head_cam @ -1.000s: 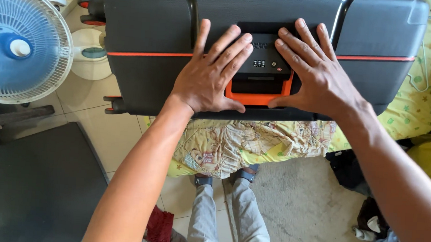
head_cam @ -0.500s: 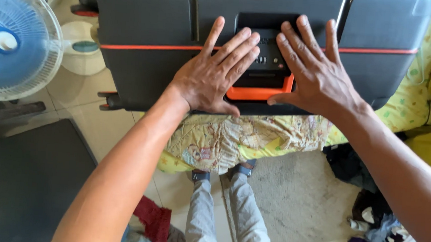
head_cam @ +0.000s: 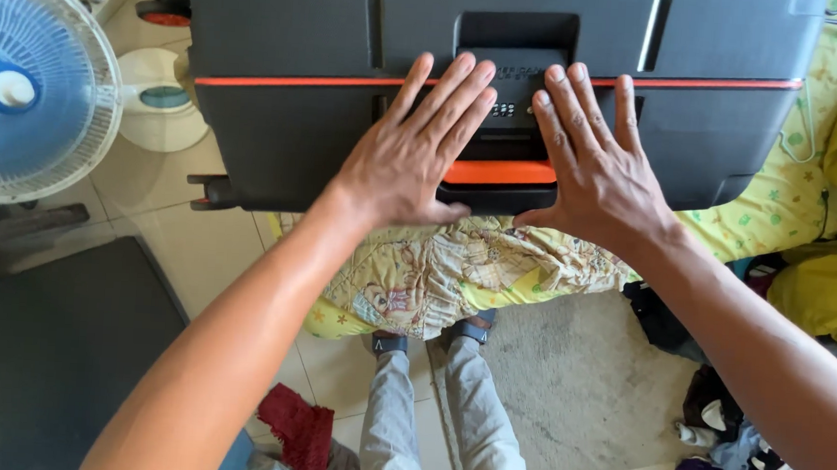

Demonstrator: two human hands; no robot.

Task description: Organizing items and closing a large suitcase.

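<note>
A dark grey hard-shell suitcase [head_cam: 286, 33] with an orange seam stripe lies on its side across a bed with a yellow patterned sheet [head_cam: 436, 265]. Its lock panel with an orange latch [head_cam: 500, 170] faces me at the near edge. My left hand [head_cam: 414, 157] lies flat on the shell just left of the latch, fingers spread, thumb along the lower edge. My right hand [head_cam: 592, 163] lies flat just right of it, fingers over the lock panel. Neither hand grips anything.
A blue and white standing fan [head_cam: 31, 85] is at the left beside a white base [head_cam: 161, 98]. A dark flat surface [head_cam: 43, 357] fills the lower left. My legs and sandals [head_cam: 428, 400] stand on tile by a grey mat [head_cam: 583, 390]; clothes [head_cam: 735, 448] lie at the right.
The orange latch has gone from raised to folded flat against the case. Both hands slid slightly lower and closer together on the shell; the view shifted a little.
</note>
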